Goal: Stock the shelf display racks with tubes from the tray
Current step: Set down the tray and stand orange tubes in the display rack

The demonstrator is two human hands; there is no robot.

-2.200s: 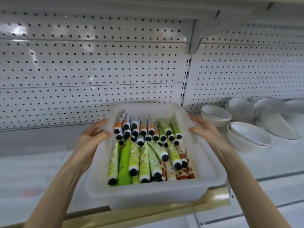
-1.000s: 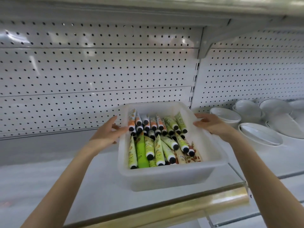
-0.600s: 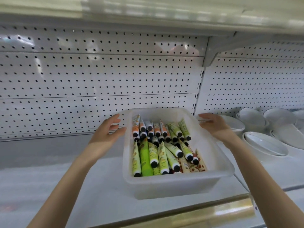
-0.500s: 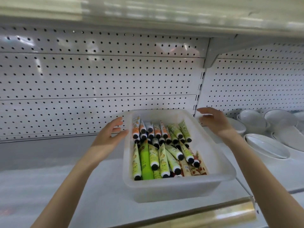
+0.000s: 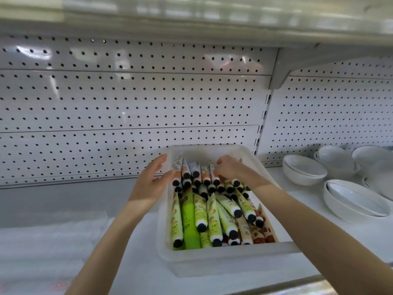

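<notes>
A translucent white tray (image 5: 225,255) stands on the white shelf, filled with several tubes in two rows. The near row holds green tubes (image 5: 191,220) with black caps, and orange-and-white tubes (image 5: 187,169) lie in the far row. My left hand (image 5: 150,184) is at the tray's far left rim, fingers spread and straight, thumb by the leftmost orange tube. Reaching into the far right of the tray, my right hand (image 5: 236,172) has curled fingertips down on the far-row tubes. Whether it pinches one is hidden.
A white pegboard back wall (image 5: 131,103) rises behind the tray, with an upper shelf overhead. Stacked white bowls (image 5: 304,170) and dishes (image 5: 355,201) sit on the shelf to the right. Bare white shelf surface (image 5: 53,241) lies left of the tray.
The tray was pushed back onto the shelf and let go. My right hand moved from the tray's right rim into the far row of tubes. My left hand closed in on the left rim.
</notes>
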